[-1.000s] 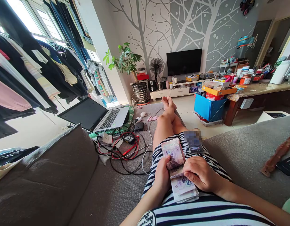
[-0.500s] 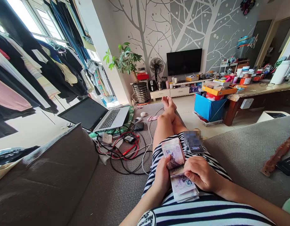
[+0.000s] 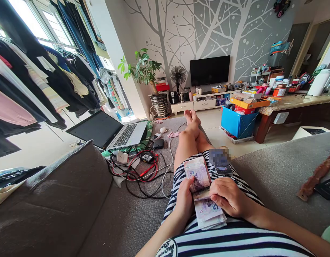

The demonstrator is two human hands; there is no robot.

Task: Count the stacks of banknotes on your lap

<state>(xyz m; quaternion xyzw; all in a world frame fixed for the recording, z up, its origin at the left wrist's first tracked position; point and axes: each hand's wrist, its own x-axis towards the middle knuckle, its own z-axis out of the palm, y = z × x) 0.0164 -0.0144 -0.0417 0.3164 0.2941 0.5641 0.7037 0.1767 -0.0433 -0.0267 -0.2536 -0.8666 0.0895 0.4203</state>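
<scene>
A thick stack of purple banknotes [image 3: 197,175] marked 5 is gripped in my left hand [image 3: 185,200], the thumb lying on its top face. Curled over the near edge of the stack, my right hand [image 3: 229,196] pinches a banknote [image 3: 201,194] that bends down from it. Beneath the hands, several loose banknotes [image 3: 209,214] lie overlapping on my lap, on the striped cloth [image 3: 240,235]. Just beyond my right hand, a phone [image 3: 222,167] rests on my thigh, its upper part blurred out.
Left of my legs, tangled cables [image 3: 143,175] and chargers lie on the grey sofa [image 3: 133,221] near an open laptop [image 3: 130,135]. At the right are a brown strap-like piece [image 3: 315,175] and a black remote [image 3: 327,188]. A blue box [image 3: 238,123] stands by a cluttered table [image 3: 290,103].
</scene>
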